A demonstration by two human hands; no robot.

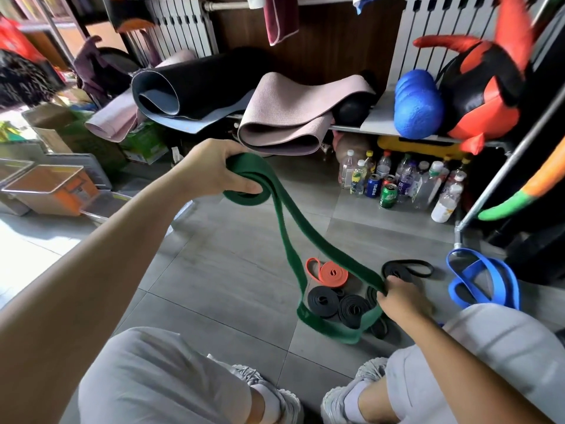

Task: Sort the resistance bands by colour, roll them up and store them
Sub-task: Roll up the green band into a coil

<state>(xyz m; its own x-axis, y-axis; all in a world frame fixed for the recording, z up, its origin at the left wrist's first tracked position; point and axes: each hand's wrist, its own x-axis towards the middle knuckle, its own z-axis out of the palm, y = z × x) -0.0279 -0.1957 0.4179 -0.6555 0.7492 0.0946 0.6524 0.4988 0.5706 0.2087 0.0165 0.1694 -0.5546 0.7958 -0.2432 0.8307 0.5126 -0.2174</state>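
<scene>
A long dark green band (308,237) hangs between my two hands above the grey tiled floor. My left hand (214,169) grips its partly rolled end, held up high. My right hand (397,298) pinches the band's lower stretch near the floor, and a loop sags below it. Under the loop lie two black rolled bands (322,301) (354,310), with more black band behind them. An orange band (331,272), mostly rolled, lies just beyond. A loose black band (406,269) lies to the right. A blue band (483,280) lies unrolled by my right knee.
Rolled yoga mats (275,117) and a blue foam roller (417,105) sit on a low shelf ahead. Several bottles and cans (397,182) stand under it. Boxes and a bin (52,188) crowd the left. A metal rack leg (458,231) stands at the right. My knees and shoes fill the foreground.
</scene>
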